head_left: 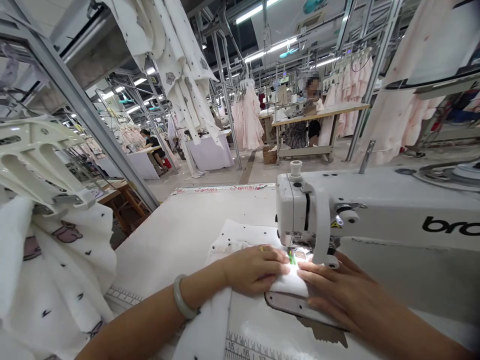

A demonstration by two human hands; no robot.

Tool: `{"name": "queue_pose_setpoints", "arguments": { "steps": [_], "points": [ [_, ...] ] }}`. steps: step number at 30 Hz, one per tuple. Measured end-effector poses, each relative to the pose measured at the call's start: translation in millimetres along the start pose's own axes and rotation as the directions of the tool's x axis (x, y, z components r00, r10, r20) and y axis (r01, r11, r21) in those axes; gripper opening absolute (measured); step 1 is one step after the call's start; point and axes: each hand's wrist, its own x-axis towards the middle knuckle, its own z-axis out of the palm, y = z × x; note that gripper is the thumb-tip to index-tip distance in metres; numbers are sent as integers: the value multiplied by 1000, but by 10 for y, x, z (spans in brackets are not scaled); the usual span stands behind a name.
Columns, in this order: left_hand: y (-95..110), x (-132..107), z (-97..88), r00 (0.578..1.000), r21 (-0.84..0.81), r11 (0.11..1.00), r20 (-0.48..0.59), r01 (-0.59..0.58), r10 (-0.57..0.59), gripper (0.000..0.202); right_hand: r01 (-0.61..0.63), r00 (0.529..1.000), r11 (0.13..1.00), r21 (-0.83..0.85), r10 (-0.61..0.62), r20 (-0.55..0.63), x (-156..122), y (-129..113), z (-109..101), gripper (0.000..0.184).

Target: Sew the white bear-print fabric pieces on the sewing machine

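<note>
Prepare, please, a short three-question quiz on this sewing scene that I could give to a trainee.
1. True or false: the left hand rests on the dotted white fabric.
2. Multiple choice: which wrist wears the pale bangle?
A) left
B) right
C) both
3. Fill in the blank: the small bright pieces under the head of the sewing machine, between the fingertips of the left hand and the right hand, are ____ in colour.

Key:
1. True
2. A
3. green

White fabric (240,233) with dark specks
</note>
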Motion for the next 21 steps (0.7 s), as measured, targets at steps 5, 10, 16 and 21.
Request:
{"name": "queue_pose_setpoints", "arguments": {
  "steps": [5, 10, 16, 21],
  "points": [
    [-64, 39, -75, 999, 3, 1000, 42, -17, 17, 33, -2, 1000, 999, -43, 2, -10, -41, 42, 48, 34],
    [117, 66, -105, 997, 87, 995, 56, 49, -54, 32, 10, 998, 999, -43, -13, -61, -59, 63, 21, 38],
    [300, -21, 117, 993, 95, 988, -21, 120, -119, 37, 33, 999, 999, -2, -33, -19, -29, 2, -30, 36],
    [89, 4, 133, 995, 59, 993, -4, 104, -104, 37, -3, 997, 998, -63, -2, -76, 0, 89, -11, 25]
  ]
}}
